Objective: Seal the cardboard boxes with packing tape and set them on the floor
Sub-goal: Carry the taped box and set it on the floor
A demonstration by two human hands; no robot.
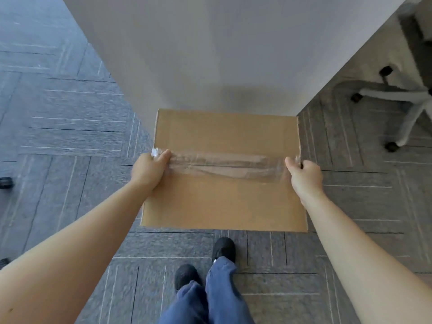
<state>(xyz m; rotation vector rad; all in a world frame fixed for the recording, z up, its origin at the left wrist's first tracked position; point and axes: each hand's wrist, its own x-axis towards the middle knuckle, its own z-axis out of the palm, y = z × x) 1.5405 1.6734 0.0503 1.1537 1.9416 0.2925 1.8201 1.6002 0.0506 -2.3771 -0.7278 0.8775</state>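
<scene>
A brown cardboard box point(224, 199) is held out in front of me above the carpet, its top flaps closed. A strip of clear packing tape point(224, 166) runs across the middle seam from side to side, wrinkled in places. My left hand point(148, 170) grips the box's left edge at the tape's end, thumb on top. My right hand point(304, 175) grips the right edge at the tape's other end. The box's far edge reaches over the near end of a white table point(222, 54).
Grey patterned carpet tiles point(58, 136) cover the floor on both sides. A white office chair base with black castors point(402, 99) stands at the right. My feet in black shoes point(208, 260) are just below the box. Black castors point(5, 182) show at the far left edge.
</scene>
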